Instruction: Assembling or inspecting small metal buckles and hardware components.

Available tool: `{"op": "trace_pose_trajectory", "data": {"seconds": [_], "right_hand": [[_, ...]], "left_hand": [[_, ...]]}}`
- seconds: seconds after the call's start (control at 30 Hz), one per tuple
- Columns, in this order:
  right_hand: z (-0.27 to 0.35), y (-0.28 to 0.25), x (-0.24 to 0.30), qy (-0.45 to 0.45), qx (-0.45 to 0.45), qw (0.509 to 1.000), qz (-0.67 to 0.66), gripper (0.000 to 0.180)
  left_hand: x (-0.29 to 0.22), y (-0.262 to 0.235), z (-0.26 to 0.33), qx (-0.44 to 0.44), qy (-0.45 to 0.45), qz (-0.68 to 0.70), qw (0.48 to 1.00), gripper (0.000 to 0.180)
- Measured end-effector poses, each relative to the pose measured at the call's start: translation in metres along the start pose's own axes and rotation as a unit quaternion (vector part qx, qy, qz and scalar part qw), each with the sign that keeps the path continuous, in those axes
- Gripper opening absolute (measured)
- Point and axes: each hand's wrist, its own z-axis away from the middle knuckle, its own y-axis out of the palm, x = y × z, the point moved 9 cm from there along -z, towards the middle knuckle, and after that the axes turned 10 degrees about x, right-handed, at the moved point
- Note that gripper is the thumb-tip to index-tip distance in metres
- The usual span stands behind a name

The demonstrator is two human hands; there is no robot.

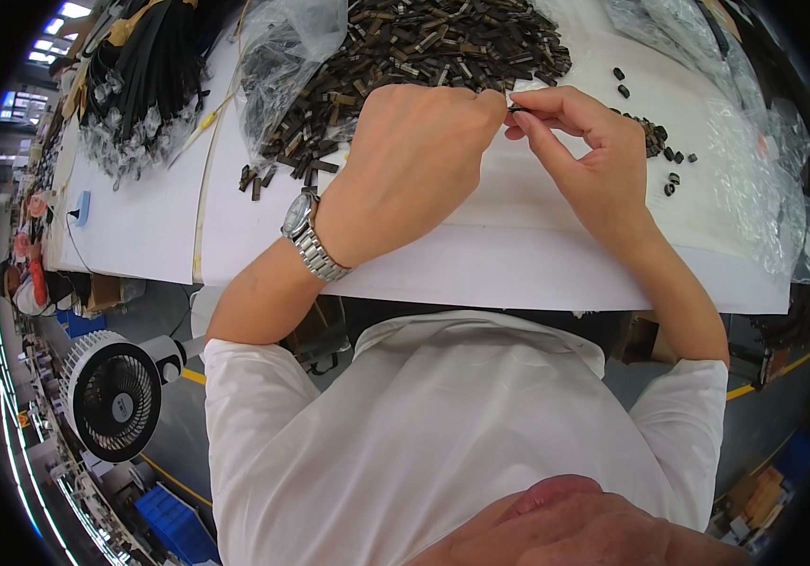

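My left hand (421,156), with a metal wristwatch (308,231) on its wrist, is bent over the white table and its back faces up. Its fingers curl out of sight and look closed, and what they grip is hidden. Beside it, my right hand (598,156) pinches a small dark piece (516,109) between thumb and forefinger. The two hands meet at this piece. Just beyond them spreads a big heap of small dark brown, flat oblong pieces (452,42). Several small dark rounded pieces (656,140) lie to the right, partly behind my right hand.
Clear plastic bags (282,66) lie left of the heap, and more clear plastic (744,170) covers the right side. A bundle of black straps (145,71) rests at the far left near a light blue object (81,208). Below the table's left edge stands a fan (117,396).
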Motion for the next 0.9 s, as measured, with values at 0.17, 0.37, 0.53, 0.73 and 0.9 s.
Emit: {"op": "trace_pose_trajectory", "data": {"seconds": [0.17, 0.37, 0.53, 0.73, 0.9], "right_hand": [[-0.002, 0.002, -0.007, 0.046, 0.077, 0.993, -0.077, 0.013], [-0.004, 0.008, -0.018, 0.123, 0.244, 0.918, -0.287, 0.018], [-0.001, 0.010, -0.032, 0.174, 0.216, 0.899, -0.340, 0.026], [-0.003, 0.012, -0.034, 0.158, 0.162, 0.933, -0.281, 0.020], [-0.004, 0.009, -0.019, 0.107, 0.195, 0.934, -0.280, 0.018]], "left_hand": [[0.011, -0.001, -0.002, -0.012, 0.063, 0.072, 0.995, 0.007], [0.018, 0.022, -0.009, 0.223, 0.011, 0.401, 0.889, 0.017], [0.018, 0.015, -0.010, 0.160, -0.009, 0.376, 0.913, 0.023], [0.010, 0.002, -0.006, 0.009, 0.086, 0.149, 0.985, 0.023], [0.022, 0.013, -0.011, 0.168, 0.007, 0.363, 0.916, 0.025]]}}
